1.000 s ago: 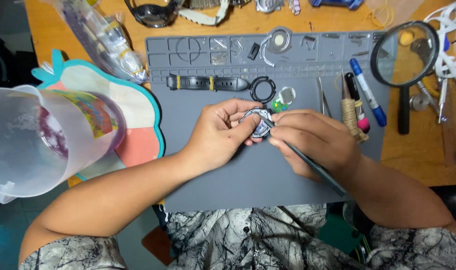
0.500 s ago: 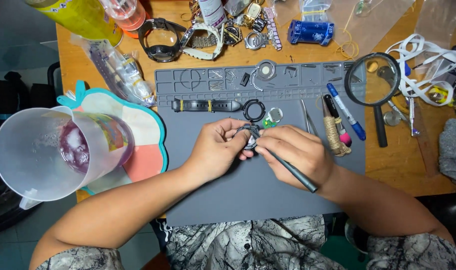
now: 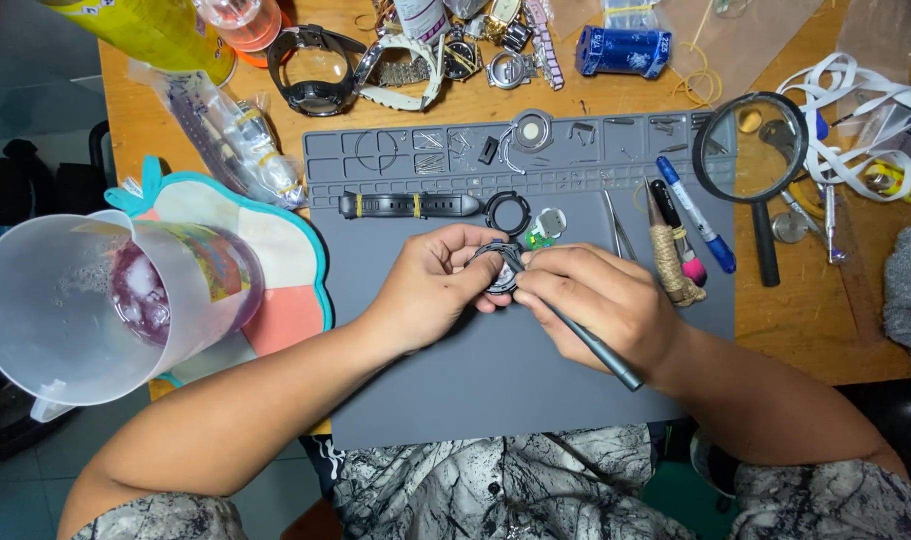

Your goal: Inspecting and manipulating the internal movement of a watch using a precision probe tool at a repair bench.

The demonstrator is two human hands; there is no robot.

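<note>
My left hand (image 3: pixel 431 285) grips a small round dark watch case (image 3: pixel 499 270) over the grey work mat (image 3: pixel 476 390). My right hand (image 3: pixel 601 300) holds a thin grey tool (image 3: pixel 601 352) like a pen, with its tip at the watch case. Just beyond the hands lie a black ring bezel (image 3: pixel 507 212), a small round part with green (image 3: pixel 544 228) and a black watch strap (image 3: pixel 408 205).
Tweezers (image 3: pixel 616 225), a twine spool (image 3: pixel 668 258), markers (image 3: pixel 698 215) and a magnifying glass (image 3: pixel 754 160) lie to the right. A clear plastic jug (image 3: pixel 96 300) stands at the left on a teal-edged pad. Several watches (image 3: pixel 321 65) and a blue cylinder (image 3: pixel 624 50) crowd the far table edge.
The view has shifted so more of the far table shows. Both hands stay together on the watch case with the tool at it.
</note>
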